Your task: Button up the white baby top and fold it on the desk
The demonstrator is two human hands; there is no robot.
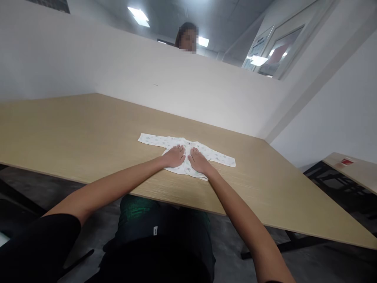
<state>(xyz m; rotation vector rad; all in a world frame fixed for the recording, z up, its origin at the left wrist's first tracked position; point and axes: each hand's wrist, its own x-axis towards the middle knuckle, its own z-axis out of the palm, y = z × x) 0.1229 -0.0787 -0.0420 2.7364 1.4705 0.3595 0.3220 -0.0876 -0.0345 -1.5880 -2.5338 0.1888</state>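
A small white baby shirt [221,157] with a faint print lies flat on the wooden table [88,129], its long sleeves stretched out to both sides and its neckline toward the wall. My left hand [174,156] rests palm down on the left half of its front, fingers extended. On the right half, my right hand [198,160] also presses flat, its fingers stretched out. A narrow strip of the shirt's middle shows between the two hands. Part of the front is hidden beneath them.
Behind the table rises a white partition wall [176,86], and a person's head [187,37] shows above it. A second table [359,171] at the right carries a small red item [347,161]. The near table edge runs just before my lap.
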